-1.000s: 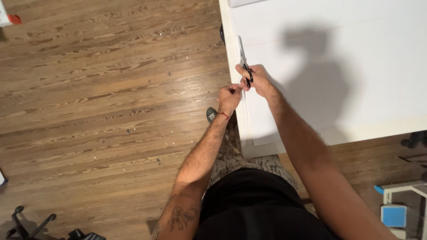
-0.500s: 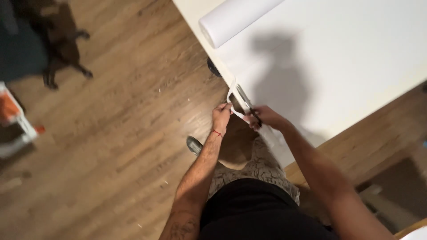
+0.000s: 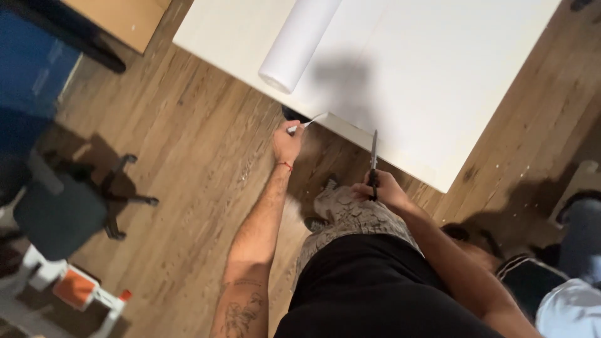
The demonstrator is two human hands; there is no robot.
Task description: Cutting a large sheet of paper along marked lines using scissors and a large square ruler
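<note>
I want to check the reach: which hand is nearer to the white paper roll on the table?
Left. The left hand is just below the paper roll, pinching a paper strip; the right hand, holding scissors, is farther, below right.

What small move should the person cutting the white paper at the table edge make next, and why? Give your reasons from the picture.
Probably bring the scissors forward into the paper sheet at the table edge. The right hand holds them with the blades pointing at the sheet's edge, while the left hand pinches a narrow paper strip curling off that edge, so the cut looks unfinished.
</note>
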